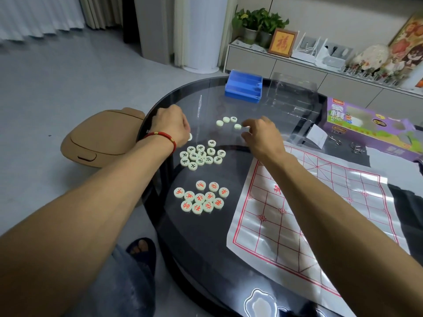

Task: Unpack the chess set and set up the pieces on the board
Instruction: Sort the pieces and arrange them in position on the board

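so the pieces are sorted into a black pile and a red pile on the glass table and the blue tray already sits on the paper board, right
Not quite. In the head view the blue tray sits on the bare glass table at its far edge, well clear of the paper board, which has nothing on it. The rest holds: a black pile and a red pile lie on the glass.

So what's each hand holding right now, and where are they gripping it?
The left hand curls over a pale piece, mostly hidden. The right hand seems to pinch another piece by its edge.
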Demonstrator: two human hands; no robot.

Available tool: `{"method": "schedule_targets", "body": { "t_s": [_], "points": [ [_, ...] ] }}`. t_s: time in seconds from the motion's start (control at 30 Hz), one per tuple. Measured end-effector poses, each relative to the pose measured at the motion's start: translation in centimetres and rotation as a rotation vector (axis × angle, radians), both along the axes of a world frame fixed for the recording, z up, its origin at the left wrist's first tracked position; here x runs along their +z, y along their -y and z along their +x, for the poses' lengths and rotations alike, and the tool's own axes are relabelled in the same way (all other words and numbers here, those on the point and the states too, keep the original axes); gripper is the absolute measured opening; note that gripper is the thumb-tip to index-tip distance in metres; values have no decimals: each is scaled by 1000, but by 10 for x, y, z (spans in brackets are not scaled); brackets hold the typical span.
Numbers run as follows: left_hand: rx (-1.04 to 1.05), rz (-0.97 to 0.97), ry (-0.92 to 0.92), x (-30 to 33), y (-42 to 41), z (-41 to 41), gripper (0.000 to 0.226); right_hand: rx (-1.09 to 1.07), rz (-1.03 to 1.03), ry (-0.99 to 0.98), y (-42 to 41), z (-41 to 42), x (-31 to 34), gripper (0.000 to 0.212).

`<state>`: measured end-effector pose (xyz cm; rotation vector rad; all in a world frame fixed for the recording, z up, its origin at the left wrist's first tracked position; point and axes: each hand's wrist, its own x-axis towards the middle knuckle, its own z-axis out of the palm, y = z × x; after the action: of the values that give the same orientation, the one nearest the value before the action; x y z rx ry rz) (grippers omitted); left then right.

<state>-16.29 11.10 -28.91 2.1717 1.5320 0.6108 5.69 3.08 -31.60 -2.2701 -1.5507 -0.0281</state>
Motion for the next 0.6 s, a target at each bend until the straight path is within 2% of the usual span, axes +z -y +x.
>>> {"method": "schedule_targets", "body": {
  "t_s": [0.07,0.17,0.43,0.53,0.6],
  "points": [
    [1,-12,-34,-2,2,2,15,44,-42,61,-10,-2,-2,34],
    [-4,-33,-58,-4,2,3,18,70,-62,184,-17,-3,-2,26],
    [-32,-127,-34,-3,4,1,20,177,-107,236,1,-11,7,11],
    [-24,-95,-7,4,9,0,20,179,-86,204,10,-7,7,15],
    [-48,-49,3,9,18,2,19,149,-44,90,18,-4,9,18]
  ]
}}
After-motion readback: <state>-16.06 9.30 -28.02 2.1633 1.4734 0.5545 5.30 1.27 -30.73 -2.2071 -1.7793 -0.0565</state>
